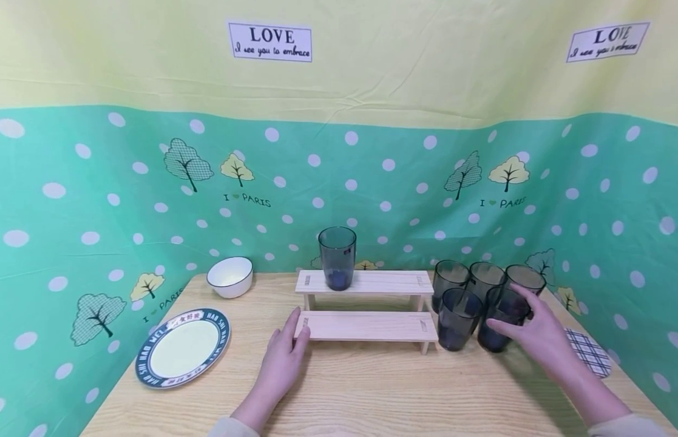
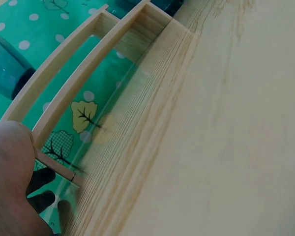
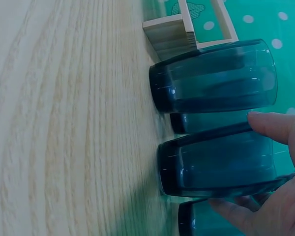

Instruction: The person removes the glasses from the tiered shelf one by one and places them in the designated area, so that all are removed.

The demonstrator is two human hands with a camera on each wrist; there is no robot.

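My left hand (image 1: 283, 359) touches the left end of a light wooden two-step rack (image 1: 366, 326), its fingers loosely extended. In the left wrist view, the thumb side of that hand (image 2: 10, 179) covers the rack's near end. On the upper step stands a dark, clear drinking glass (image 1: 337, 258), upright. My right hand (image 1: 543, 337) grips the front right glass (image 1: 494, 334) of a group, thumb on one side and fingers on the other. The right wrist view shows this glass (image 3: 216, 164) with its base on the table; the far fingers are partly hidden.
Several matching glasses, including a front left one (image 1: 456, 321), crowd around the held glass. A checked mat (image 1: 589, 353) lies to the right. At left are a white bowl (image 1: 229, 278) and a blue-rimmed plate (image 1: 147, 358). Patterned cloth (image 1: 371, 194) encloses the wooden table (image 1: 371, 394).
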